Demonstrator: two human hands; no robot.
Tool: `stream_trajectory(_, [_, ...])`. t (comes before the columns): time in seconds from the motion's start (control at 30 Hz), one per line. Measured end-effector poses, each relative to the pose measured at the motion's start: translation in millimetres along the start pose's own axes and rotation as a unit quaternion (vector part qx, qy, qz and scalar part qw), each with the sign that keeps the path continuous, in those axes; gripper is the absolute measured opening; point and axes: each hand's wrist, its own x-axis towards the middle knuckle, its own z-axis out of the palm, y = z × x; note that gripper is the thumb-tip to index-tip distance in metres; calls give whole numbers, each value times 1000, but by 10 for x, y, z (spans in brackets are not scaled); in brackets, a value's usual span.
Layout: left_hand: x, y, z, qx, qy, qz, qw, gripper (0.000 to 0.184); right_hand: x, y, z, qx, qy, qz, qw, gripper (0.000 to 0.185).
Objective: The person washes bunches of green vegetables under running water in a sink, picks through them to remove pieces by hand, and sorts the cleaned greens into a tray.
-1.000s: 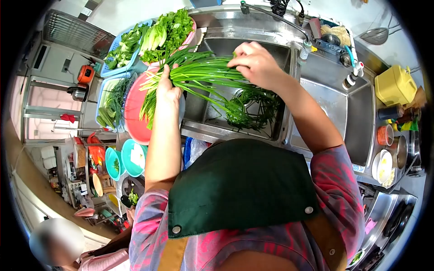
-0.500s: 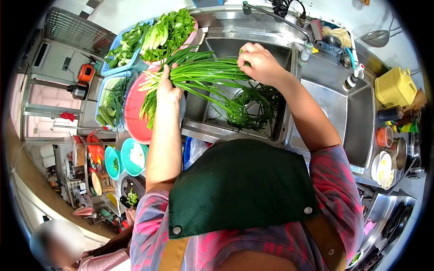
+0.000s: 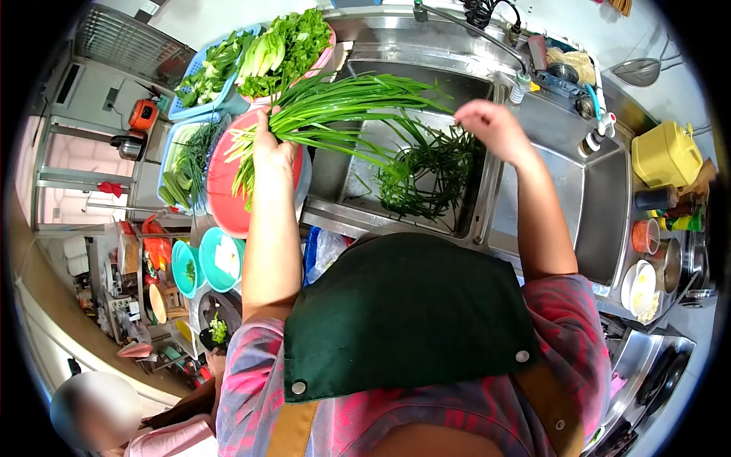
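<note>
Evidently L hand (image 3: 274, 154) is clamped round green stalks (image 3: 343, 107), prob. light, bendy, slick, best held nr pale ends (image 3: 244, 148); R hand (image 3: 495, 131), to its right, curled, can't tell if gripping.

Pale wall (image 3: 633, 36) ahead; framed window (image 3: 80, 161) far left.

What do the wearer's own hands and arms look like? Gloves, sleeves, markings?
Left hand and right hand: bare, no gloves or wristwear visible. Forearms uncovered; short sleeves, mottled grey and pink-red, end near the elbows.
</note>
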Motion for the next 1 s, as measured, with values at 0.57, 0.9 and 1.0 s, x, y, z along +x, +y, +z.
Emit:
stream_trajectory(0.57, [-330,-205,313,7,-50,33,998,30,531,-528,471,-252,-24,-91,963,17])
stream_trajectory(0.9, [-300,-208,284,-10,-39,19,999,33,664,-585,590,-89,79,-139,983,12])
stream_trajectory(1.0, [-312,-210,289,7,-40,37,998,35,637,-631,497,8,250,-231,940,10])
